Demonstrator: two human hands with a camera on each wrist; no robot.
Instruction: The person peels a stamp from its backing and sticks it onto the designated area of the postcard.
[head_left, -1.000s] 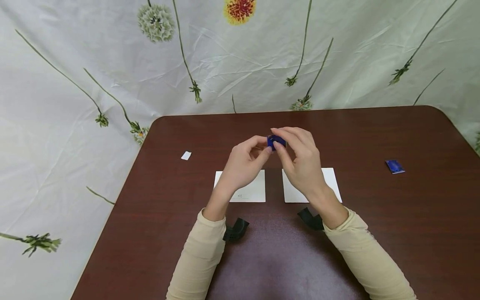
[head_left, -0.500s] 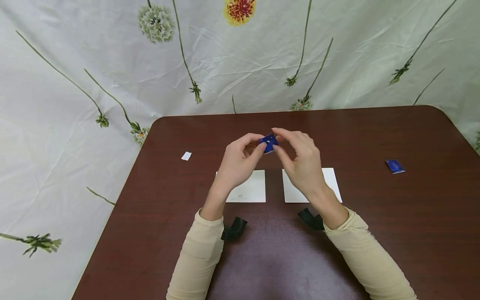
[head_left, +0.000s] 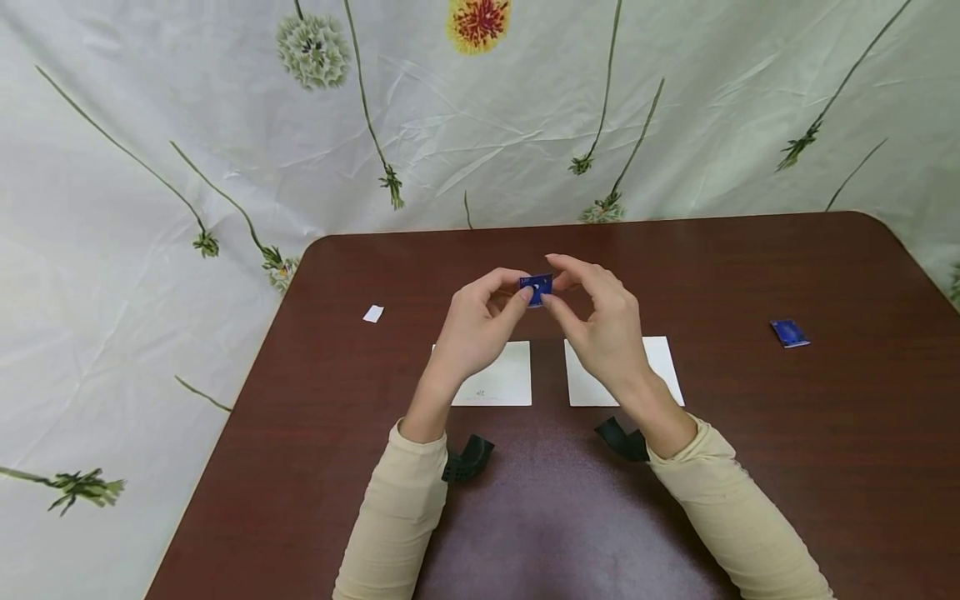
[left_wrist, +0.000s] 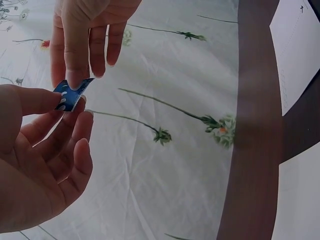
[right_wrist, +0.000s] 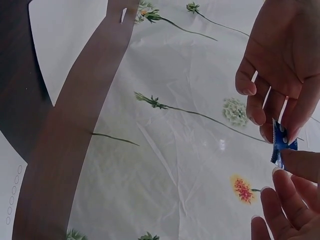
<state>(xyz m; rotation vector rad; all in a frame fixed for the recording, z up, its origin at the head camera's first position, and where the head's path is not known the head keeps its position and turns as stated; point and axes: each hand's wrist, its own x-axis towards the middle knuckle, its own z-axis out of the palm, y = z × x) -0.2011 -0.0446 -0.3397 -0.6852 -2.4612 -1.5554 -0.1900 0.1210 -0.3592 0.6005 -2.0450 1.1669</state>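
Observation:
A small blue sachet [head_left: 537, 287] with pale markings and a crimped edge is held up above the table between both hands. My left hand [head_left: 480, 325] pinches its left side between thumb and fingers. At its right edge, my right hand [head_left: 603, 312] holds it too, thumb on the face, index finger raised above in the head view. The sachet also shows in the left wrist view, where its crimped edge [left_wrist: 82, 90] lies near the right hand's fingers. Part of the sachet is covered by the thumbs.
Two white sheets [head_left: 498, 379] [head_left: 663, 367] lie on the dark brown table [head_left: 750, 458] under the hands. A second blue sachet [head_left: 791, 333] lies at the right. At the left is a small white piece [head_left: 372, 313]. A flowered cloth [head_left: 480, 125] hangs behind.
The sachet has shifted left and turned, with more of its face showing; it tilted and then levelled. My left hand moved slightly left, and the right hand stayed almost still.

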